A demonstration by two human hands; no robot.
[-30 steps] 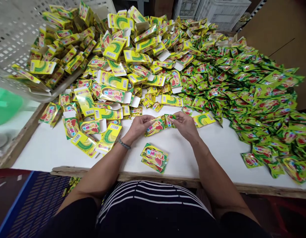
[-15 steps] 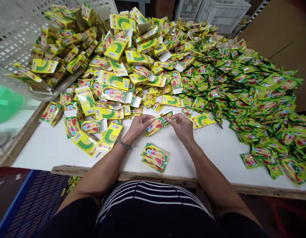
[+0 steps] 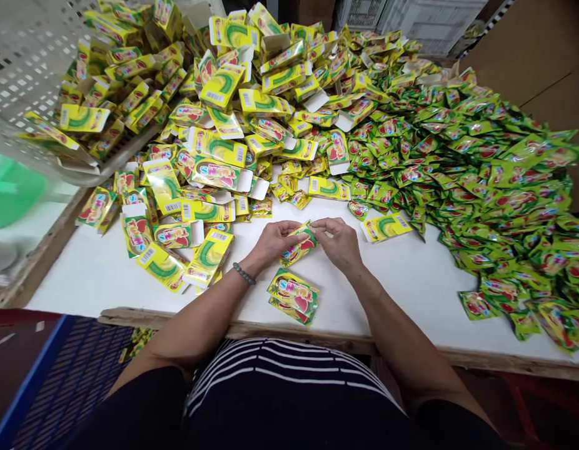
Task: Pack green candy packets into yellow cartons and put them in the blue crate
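Note:
A small yellow-green printed carton [image 3: 299, 249] is held over the white tabletop, its right end pointing slightly up. My left hand [image 3: 272, 242] is closed around its left part, thumb on the printed face. At the carton's right end, my right hand [image 3: 339, 240] is closed with fingertips pinched on the edge, partly hiding that end. Just below, two cartons [image 3: 294, 295] lie overlapping on the table. Beyond my right hand rests a single yellow carton [image 3: 387, 227], lying flat.
Open-ended cartons [image 3: 214, 150] heap up at the left and centre, partly in a white perforated basket [image 3: 27, 81]. Shiny green sachets [image 3: 486, 181] are piled at the right. A wooden strip [image 3: 317, 337] edges the table in front. A blue crate [image 3: 74, 369] stands below left.
The green sachet between my right fingers and the carton's open end is now out of sight. My right hand has moved left, close against the carton.

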